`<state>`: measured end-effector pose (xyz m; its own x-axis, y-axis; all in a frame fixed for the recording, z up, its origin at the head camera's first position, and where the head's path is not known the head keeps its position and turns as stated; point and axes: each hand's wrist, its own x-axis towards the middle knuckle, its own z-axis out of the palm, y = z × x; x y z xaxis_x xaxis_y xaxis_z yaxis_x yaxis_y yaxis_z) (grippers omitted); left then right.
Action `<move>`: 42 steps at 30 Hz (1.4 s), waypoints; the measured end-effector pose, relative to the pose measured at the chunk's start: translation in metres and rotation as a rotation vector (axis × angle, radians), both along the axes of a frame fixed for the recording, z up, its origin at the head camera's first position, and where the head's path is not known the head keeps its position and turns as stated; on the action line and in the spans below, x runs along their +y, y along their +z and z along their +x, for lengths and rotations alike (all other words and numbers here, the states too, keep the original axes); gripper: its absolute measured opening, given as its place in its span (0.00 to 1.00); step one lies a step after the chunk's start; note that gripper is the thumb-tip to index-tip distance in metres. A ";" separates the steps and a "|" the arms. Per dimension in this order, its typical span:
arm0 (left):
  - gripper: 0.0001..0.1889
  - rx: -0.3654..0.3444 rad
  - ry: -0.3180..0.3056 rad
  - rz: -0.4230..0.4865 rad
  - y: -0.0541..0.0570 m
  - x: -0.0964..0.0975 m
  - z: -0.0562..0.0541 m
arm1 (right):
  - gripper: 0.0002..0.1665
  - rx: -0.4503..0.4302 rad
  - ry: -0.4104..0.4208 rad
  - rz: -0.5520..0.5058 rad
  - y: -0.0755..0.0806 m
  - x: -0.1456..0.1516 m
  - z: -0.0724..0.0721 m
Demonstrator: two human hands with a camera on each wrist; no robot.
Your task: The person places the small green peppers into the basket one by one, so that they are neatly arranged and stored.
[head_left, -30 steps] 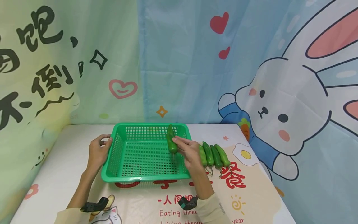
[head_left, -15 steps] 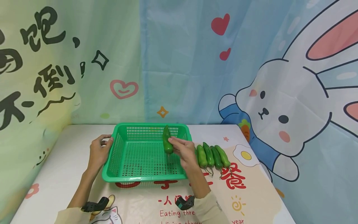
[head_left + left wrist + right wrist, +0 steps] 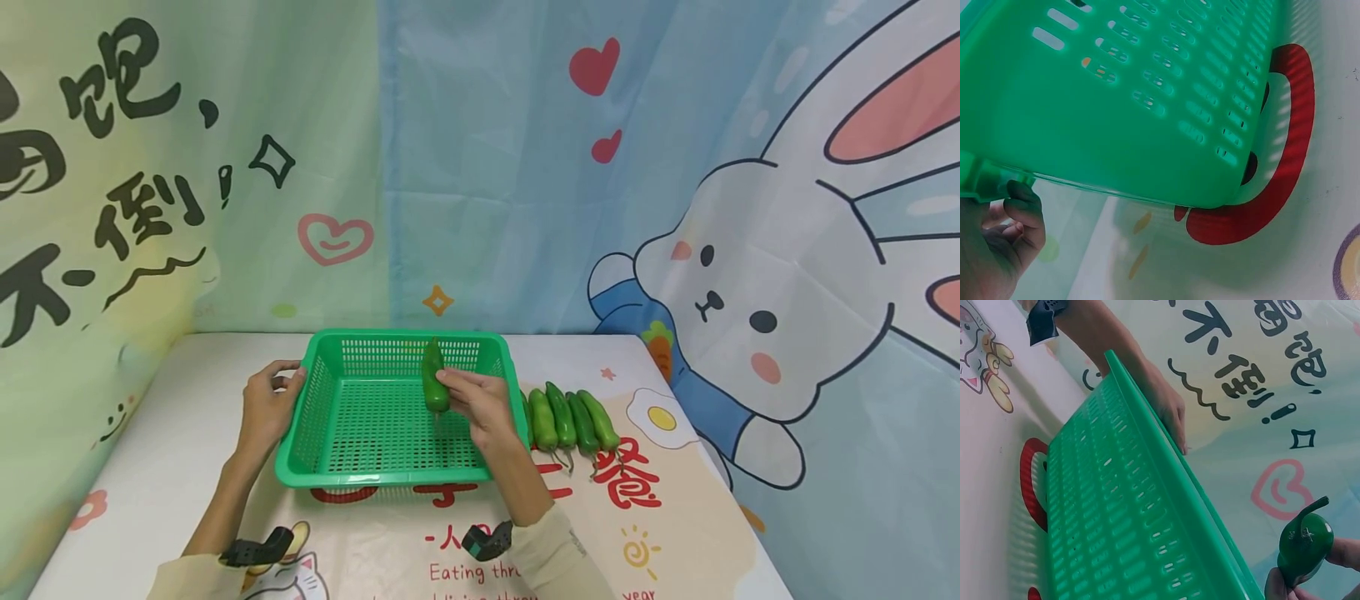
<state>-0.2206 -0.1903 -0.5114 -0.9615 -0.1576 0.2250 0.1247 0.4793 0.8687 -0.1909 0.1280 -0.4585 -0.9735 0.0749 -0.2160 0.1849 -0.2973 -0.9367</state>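
We list first one green pepper [image 3: 433, 379], right of centre in the head view, held above the inside of the basket; it stands nearly upright, narrow tip toward the top of the frame, stem end down.

Right hand [image 3: 483, 412]: right of centre, thumb and fingers pinching that pepper. In the right wrist view we find the same pepper at lower right, its curved stem showing, with fingertips on either side.

Left hand [image 3: 268, 408]: left of centre, gripping the left rim of the basket. In the left wrist view we see it at lower left, fingers bent against the green edge. The two hands are well apart.

Green basket [image 3: 382, 479]: one, plastic, rectangular, with pierced walls and base, at the middle of the lower half.

Row of green peppers [image 3: 562, 421]: we count five, side by side just right of the basket, stems toward the bottom of the frame; the leftmost is partly hidden by the basket.

We also record two black wrist devices [image 3: 258, 548], two pale sleeves [image 3: 566, 560], a printed tabletop [image 3: 165, 433] with red lettering and a fried egg at right, and a backdrop [image 3: 480, 125] bearing a rabbit at right.
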 end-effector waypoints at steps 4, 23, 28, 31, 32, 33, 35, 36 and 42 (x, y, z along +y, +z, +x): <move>0.20 0.007 -0.003 -0.003 0.000 0.000 0.001 | 0.23 -0.008 0.014 0.005 -0.001 -0.005 -0.002; 0.20 0.001 -0.004 0.022 0.004 0.000 0.003 | 0.22 -0.076 0.063 0.025 0.001 -0.019 -0.004; 0.20 -0.001 -0.008 0.028 0.003 0.000 0.003 | 0.22 -0.091 0.070 0.026 0.004 -0.023 -0.004; 0.21 0.001 -0.009 0.028 0.003 0.000 0.003 | 0.22 -0.100 0.078 0.035 0.007 -0.026 -0.005; 0.20 0.003 -0.010 0.027 0.003 -0.001 0.003 | 0.22 -0.108 0.081 0.034 0.007 -0.027 -0.006; 0.20 0.004 -0.010 0.026 0.003 0.000 0.003 | 0.22 -0.109 0.084 0.035 0.008 -0.028 -0.007; 0.20 0.006 -0.011 0.024 0.002 -0.001 0.003 | 0.22 -0.119 0.090 0.034 0.010 -0.030 -0.008; 0.20 0.008 -0.011 0.024 0.002 0.000 0.003 | 0.22 -0.122 0.093 0.034 0.010 -0.031 -0.008; 0.20 -0.003 -0.013 0.027 0.003 -0.001 0.003 | 0.23 -0.139 0.110 0.037 0.014 -0.037 -0.011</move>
<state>-0.2181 -0.1909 -0.5088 -0.9643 -0.1506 0.2176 0.1280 0.4542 0.8816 -0.2019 0.0910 -0.4445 -0.9372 -0.0202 -0.3482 0.3430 -0.2341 -0.9097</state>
